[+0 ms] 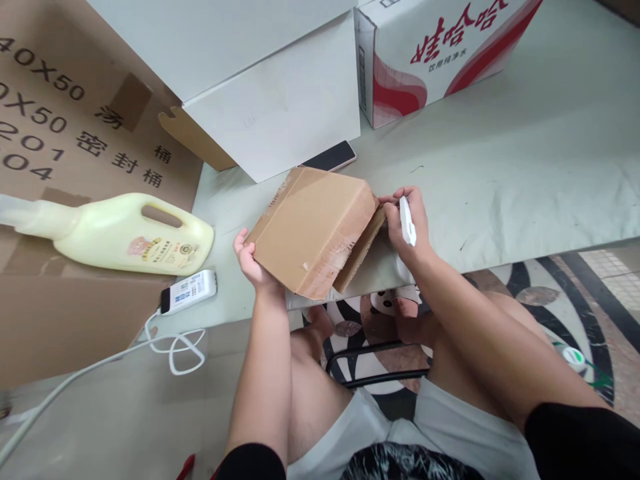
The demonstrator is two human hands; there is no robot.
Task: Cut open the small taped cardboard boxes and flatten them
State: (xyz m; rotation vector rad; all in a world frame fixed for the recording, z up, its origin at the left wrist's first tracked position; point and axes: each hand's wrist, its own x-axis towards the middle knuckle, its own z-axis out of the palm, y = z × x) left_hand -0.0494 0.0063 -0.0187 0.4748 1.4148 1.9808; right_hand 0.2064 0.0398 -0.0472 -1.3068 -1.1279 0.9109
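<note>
Pale green, cloth-covered table, creased toward right. Close to front edge, at left: pale yellow handled bottle, small white block with dark end. Farther from front edge: large white box, dark-screened phone just beside it, red-and-white carton right of both.

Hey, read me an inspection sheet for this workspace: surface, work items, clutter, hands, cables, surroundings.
Surface: pale cover, creased, a few dark marks.
Work items: small cardboard box, one flap open; white tool, type unclear.
Clutter: yellow bottle, white device, dark phone-like slab.
Hands: left hand grips the box's left side; right hand holds the white tool near its right corner.
Cables: white cable, loosely looped beside the white device.
Surroundings: white box, red-and-white carton, large brown carton, patterned floor.
</note>
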